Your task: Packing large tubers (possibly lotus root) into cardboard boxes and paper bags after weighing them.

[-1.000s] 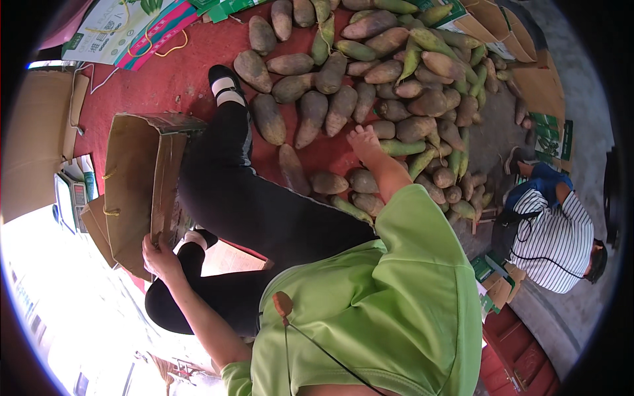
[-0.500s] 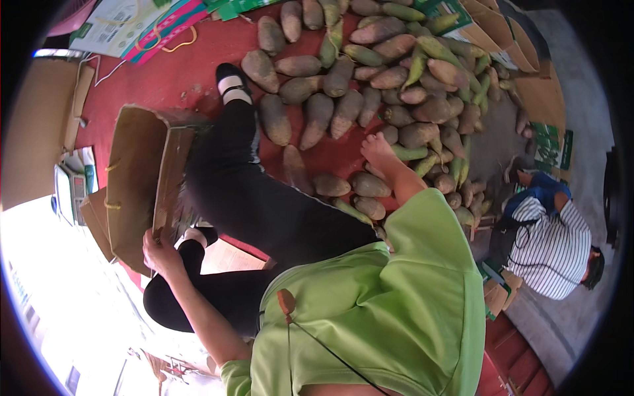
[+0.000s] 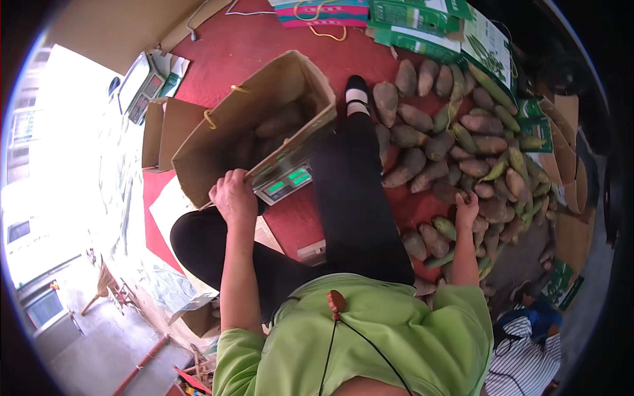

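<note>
A tall brown cardboard carton [image 3: 218, 155] with yellow cord handles stands tilted on a digital scale [image 3: 284, 185] with lit green displays. Several thick roots [image 3: 281, 122], radish-like in shape, lie inside it. My left hand [image 3: 236, 198] is closed over the carton's near rim. To the right, my right hand [image 3: 467, 210] reaches into a heap of reddish-brown and green radish-like roots [image 3: 474, 168]. Its fingers curl around the end of a dark reddish-brown root [image 3: 445, 191], partly hidden among the others.
Green printed cartons [image 3: 422, 33] lie at the back, and open cartons [image 3: 564, 145] border the heap's right side. A second scale [image 3: 140, 86] and a small open box [image 3: 173, 129] stand at left. Another person in a striped top [image 3: 525, 360] is at lower right.
The view has swung left, so the carton's inside and the lit scale now show. My left hand has stayed on the carton's rim; my right hand's fingers have curled onto a root.
</note>
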A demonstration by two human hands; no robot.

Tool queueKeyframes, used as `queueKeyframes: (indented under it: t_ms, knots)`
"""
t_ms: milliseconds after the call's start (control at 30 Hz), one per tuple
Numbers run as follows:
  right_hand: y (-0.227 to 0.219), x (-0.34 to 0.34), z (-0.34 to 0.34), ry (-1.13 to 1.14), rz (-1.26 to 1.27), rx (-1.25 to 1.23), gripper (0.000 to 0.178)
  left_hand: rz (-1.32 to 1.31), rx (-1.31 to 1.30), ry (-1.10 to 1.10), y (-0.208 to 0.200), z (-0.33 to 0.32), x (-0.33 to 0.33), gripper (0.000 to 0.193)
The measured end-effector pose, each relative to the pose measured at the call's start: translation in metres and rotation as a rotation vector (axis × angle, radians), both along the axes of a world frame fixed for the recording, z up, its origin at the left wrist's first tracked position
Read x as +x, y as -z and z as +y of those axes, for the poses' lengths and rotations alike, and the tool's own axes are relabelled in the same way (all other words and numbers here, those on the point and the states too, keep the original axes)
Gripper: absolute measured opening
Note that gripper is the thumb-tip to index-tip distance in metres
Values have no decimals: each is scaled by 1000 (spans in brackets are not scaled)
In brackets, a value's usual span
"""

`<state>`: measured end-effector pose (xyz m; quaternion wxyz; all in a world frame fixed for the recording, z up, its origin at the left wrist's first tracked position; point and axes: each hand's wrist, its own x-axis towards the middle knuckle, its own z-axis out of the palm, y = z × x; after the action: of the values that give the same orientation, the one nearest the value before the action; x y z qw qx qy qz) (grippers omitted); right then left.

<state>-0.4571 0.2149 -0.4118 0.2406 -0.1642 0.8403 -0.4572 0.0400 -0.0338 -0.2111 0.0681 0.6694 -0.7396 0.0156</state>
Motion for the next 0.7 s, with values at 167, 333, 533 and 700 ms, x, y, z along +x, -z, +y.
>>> queueKeyframes:
  t_ms: [167,333,533,700]
  knots:
    - [-107,36,-91,-202,-3,-202,38,13,-27,-1,4,2,4,3]
    - [-225,88,-182,-334,-16,-487,39,31,-63,-1,6,2,4,7]
    - [-290,175,-272,-722,-176,-679,37,15,-10,-19,6,5,12,3]
    - [-273,240,-316,-1001,-81,-530,40,-22,-37,44,8,-1,4,4]
